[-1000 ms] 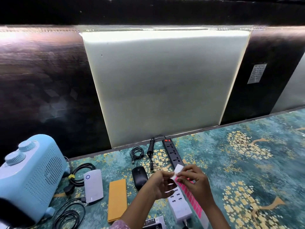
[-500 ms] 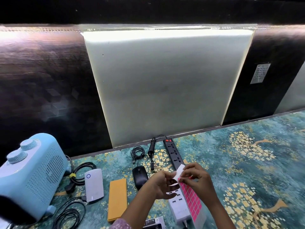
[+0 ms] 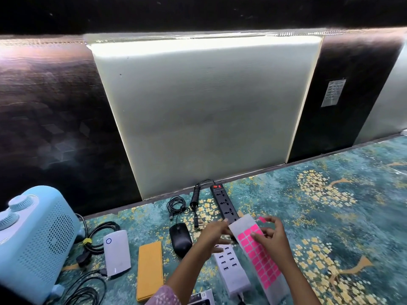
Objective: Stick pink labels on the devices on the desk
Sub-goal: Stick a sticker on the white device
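Note:
A white backing sheet of pink labels hangs above the desk, flat and facing me. My left hand pinches its upper left edge. My right hand lies over the sheet's right side, with one peeled pink label at its raised fingertips. Under the sheet lies a white USB charging hub. A black power strip runs away behind my hands. To the left are a black mouse, an orange power bank and a white power bank.
A light blue heater with two dials stands at the far left, with black cables coiled beside it. More black cords lie near the wall panel. The patterned teal desk cover stretches to the right.
The sheet has swung up and flattened towards me. My right hand has pulled one pink label off it and lifted it; my left hand keeps its hold on the sheet.

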Tool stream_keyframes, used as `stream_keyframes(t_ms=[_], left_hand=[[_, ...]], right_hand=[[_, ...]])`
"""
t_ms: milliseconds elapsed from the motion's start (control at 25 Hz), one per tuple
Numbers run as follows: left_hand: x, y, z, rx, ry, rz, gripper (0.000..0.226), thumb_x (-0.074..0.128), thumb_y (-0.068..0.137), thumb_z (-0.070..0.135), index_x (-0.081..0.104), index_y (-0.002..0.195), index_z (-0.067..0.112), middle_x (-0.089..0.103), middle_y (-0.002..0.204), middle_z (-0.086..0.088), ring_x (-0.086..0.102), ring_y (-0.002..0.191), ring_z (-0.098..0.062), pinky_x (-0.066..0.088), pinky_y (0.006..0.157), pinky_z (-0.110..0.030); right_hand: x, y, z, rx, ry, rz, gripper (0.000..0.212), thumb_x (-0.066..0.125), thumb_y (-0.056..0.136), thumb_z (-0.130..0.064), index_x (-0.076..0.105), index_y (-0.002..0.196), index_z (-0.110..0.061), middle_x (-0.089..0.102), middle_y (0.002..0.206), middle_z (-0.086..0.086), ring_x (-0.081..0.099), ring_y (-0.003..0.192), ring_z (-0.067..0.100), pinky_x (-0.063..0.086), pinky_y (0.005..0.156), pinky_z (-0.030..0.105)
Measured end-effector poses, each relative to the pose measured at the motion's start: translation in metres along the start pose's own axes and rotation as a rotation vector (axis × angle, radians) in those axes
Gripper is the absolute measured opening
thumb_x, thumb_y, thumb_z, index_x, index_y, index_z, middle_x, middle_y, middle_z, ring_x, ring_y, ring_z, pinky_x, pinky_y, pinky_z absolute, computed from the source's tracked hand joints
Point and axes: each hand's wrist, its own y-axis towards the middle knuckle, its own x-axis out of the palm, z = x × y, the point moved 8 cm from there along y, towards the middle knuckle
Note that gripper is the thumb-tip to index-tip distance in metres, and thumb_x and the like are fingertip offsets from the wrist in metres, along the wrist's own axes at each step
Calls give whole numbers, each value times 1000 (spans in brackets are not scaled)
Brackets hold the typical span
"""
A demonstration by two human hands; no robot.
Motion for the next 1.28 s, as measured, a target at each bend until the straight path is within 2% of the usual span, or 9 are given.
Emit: stream_keyframes(t_ms=[200,320,560,680,920,1000,1080,1200,1280], left_hand=[[-32,9,-20,-22,33,90,13,49,92,25,56,82,20,64,80,5,58,63,-11,34,58,-21],[-51,11,-31,-50,-16,137,12,51,92,24,59,85,16,66,81,4,58,64,-13,32,55,-21],[-115,8,-45,24,-152,404,11,49,93,13,59,88,14,63,85,-3,60,74,-21,42,61,-27],[-163,-9,-46,198,-336,602,9,51,90,4,55,89,12,61,82,-7,59,70,-22,42,59,-30],[-285,-65,-79,243,-82,1109,26,52,86,3,54,112,5,59,110,-18,54,87,-28,43,68,-32],[-305,-69,-83,211,39,1093,32,54,86,6,54,119,6,54,121,-19,54,101,-32,44,77,-33],[-317,-57,-77,195,236,923,42,54,87,7,49,129,9,47,132,-16,49,117,-30,42,88,-34],[-318,-33,-69,140,569,578,52,53,84,4,45,134,12,44,140,-9,41,130,-23,35,104,-30],[-324,-29,-70,129,620,526,55,55,78,-2,50,131,14,50,138,-6,44,129,-19,34,107,-28]], right_hand=[[-35,11,38,135,-254,224,48,70,72,3,35,103,-12,63,99,27,55,55,23,36,45,24],[-37,18,50,161,-342,203,47,66,73,8,34,99,-14,61,105,31,52,57,22,35,45,24],[-15,19,37,14,-452,305,39,67,69,9,52,103,-4,54,111,26,55,86,36,46,73,40],[24,11,9,-121,-329,235,36,69,70,6,53,95,-14,53,109,18,53,92,32,43,76,37],[144,-9,-27,-107,-89,-22,23,69,73,0,60,90,-13,63,94,11,60,85,28,49,69,36],[181,-16,-37,-99,-74,-76,23,71,71,0,60,87,-12,63,86,6,60,78,22,46,63,26],[224,-26,-47,-101,-88,-162,16,70,74,-5,60,80,-15,63,79,2,59,73,15,43,60,20],[286,-37,-54,-152,-158,-299,17,69,77,-13,61,68,-25,63,69,-4,58,63,5,44,59,24],[317,-41,-50,-152,-212,-349,23,70,75,-13,62,60,-27,63,56,-7,57,54,-1,45,56,24]])
